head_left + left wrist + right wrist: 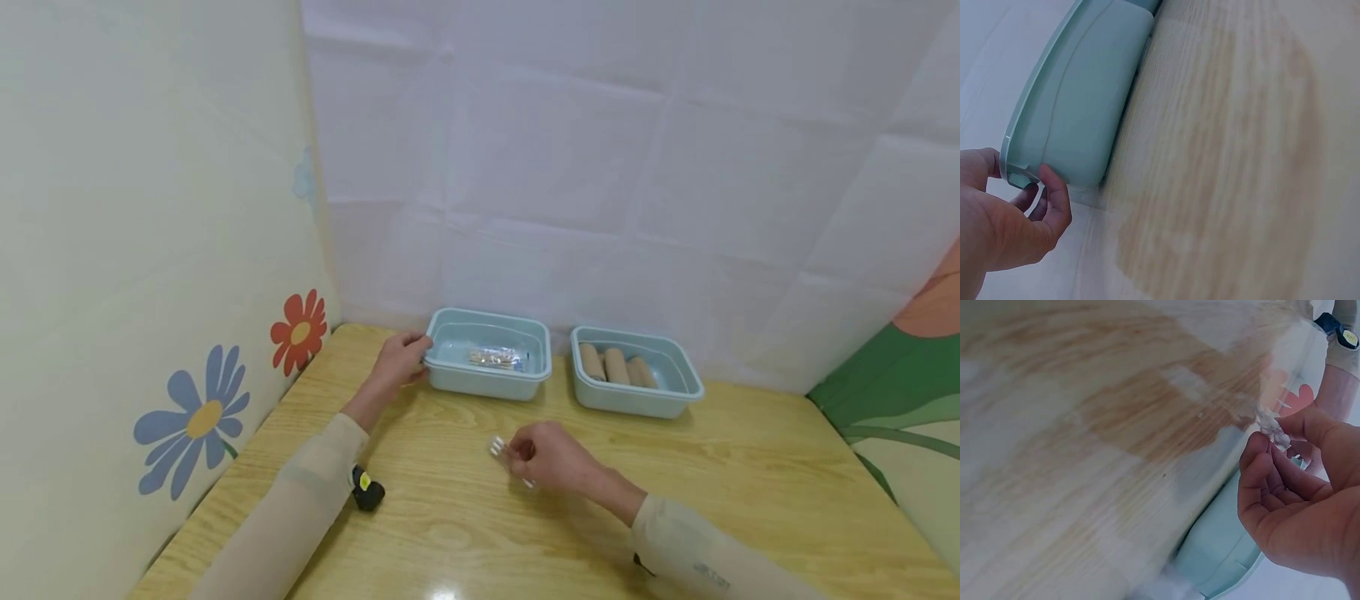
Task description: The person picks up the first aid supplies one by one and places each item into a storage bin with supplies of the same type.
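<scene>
My left hand (402, 360) grips the left end of a pale blue plastic bin (487, 385), thumb at the rim and fingers curled beneath its lip, plain in the left wrist view. Inside that bin lies a clear packet of thin sticks (497, 358). Over the table in front of it, my right hand (553, 457) pinches a small clear packet of cotton swabs (497, 447) between thumb and fingertips. White tips show at both ends of this packet; the fingers cover its middle. Crinkled clear plastic (1274, 430) stands out from the pinch in the right wrist view.
A second pale blue bin (637, 402) stands to the right with several brown cardboard rolls (617, 366) in it. Both bins are near the back of the wooden table (435, 517), by a white cloth backdrop (555, 167). A flower-printed wall (202, 250) borders the left side.
</scene>
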`<action>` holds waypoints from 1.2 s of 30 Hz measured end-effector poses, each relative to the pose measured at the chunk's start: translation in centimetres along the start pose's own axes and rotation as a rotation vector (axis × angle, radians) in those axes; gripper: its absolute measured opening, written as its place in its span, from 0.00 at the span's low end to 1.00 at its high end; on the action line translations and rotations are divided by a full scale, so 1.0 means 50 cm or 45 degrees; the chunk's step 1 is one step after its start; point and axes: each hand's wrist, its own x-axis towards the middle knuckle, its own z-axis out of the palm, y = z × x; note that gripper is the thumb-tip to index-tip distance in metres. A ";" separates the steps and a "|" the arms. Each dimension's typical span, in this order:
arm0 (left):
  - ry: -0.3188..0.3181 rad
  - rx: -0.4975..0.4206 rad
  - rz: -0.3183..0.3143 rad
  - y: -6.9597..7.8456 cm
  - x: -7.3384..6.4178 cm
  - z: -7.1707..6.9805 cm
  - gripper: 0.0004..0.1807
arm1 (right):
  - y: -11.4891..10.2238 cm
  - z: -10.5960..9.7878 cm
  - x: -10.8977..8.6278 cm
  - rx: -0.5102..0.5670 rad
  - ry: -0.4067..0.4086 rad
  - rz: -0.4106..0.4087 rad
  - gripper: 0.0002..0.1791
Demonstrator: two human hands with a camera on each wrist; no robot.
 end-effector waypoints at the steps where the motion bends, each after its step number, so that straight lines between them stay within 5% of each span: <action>1: -0.001 0.004 0.001 0.001 0.000 0.000 0.30 | 0.001 -0.002 0.000 0.004 0.010 -0.016 0.04; 7: -0.002 0.014 -0.003 0.002 -0.002 -0.001 0.30 | 0.005 -0.010 0.004 -0.011 0.055 -0.089 0.03; 36: 0.008 0.008 0.002 0.004 -0.004 0.003 0.28 | -0.003 -0.107 0.055 -0.011 0.130 -0.093 0.04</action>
